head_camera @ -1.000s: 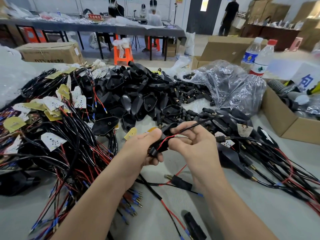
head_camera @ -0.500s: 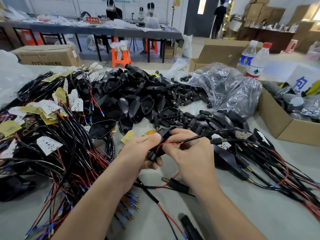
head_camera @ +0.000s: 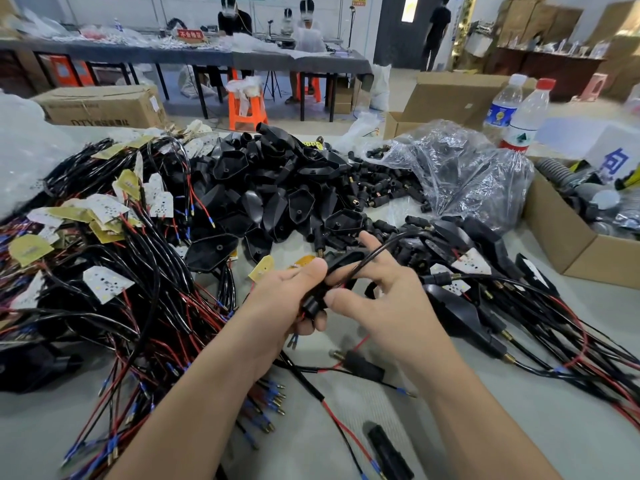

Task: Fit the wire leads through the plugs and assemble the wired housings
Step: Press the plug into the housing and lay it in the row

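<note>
head cam: only one angle, looking down over both forearms at a very messy tabletop
left hand: fingers curled under and thumb pressed on top, gripping a black housing that has a round plug at its lower end
right hand: thumb and one bent finger look pinched on the red lead right beside the plug; the index finger sticks out straight and holds nothing
wire: black, arcs up over the right fingers and runs off toward the cables lying on the right
where the work is: up off the tabletop, between both hands, dead centre
housing pile: loose black shells heaped behind the hands
loose plugs: scattered next to a clear bag
wire tangle: red and black, with white and yellow boards, all along the left
step, my guess: feeding the lead through the plug, though I can't see whether the tip is through
what could go wrong: that pinch is small, so one slip could let the lead pop back out of the plug
also: the arc of wire hangs near the cables on the right, so a tug could snag one and drag it along
also: pushing the lead in crooked could bend its tip, and with the hole hidden that's easy to miss
</note>
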`<state>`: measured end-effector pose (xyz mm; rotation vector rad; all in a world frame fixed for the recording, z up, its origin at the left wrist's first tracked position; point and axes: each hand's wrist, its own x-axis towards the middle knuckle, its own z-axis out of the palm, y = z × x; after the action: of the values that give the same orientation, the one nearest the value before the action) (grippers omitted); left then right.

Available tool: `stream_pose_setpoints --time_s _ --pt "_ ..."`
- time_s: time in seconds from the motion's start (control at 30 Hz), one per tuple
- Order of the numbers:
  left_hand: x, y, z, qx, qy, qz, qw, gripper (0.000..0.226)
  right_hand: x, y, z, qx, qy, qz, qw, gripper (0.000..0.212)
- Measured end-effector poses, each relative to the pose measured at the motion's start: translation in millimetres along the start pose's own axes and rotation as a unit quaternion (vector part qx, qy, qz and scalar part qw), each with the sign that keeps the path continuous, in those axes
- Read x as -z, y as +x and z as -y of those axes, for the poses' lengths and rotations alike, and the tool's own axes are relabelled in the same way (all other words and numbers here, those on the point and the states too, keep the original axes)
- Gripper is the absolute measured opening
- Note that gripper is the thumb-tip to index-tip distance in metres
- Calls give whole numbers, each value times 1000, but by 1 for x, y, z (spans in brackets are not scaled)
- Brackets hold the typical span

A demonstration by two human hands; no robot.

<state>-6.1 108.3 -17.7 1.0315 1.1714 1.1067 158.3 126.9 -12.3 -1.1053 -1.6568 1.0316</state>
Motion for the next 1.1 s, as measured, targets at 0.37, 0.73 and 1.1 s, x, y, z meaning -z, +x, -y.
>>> stream_pose_setpoints --time_s 0.37,0.73,1.1 --pt "-2 -1 -2 9 -5 28 1000 46 -12 1 -7 4 5 -24 1000 10" --pt "1 -1 -5 21 -48 -85 995 63 0 4 -3 -16 253 91 963 47" --pt "9 0 -8 -27 -41 -98 994 35 12 17 -6 -168 443 -63 878 34"
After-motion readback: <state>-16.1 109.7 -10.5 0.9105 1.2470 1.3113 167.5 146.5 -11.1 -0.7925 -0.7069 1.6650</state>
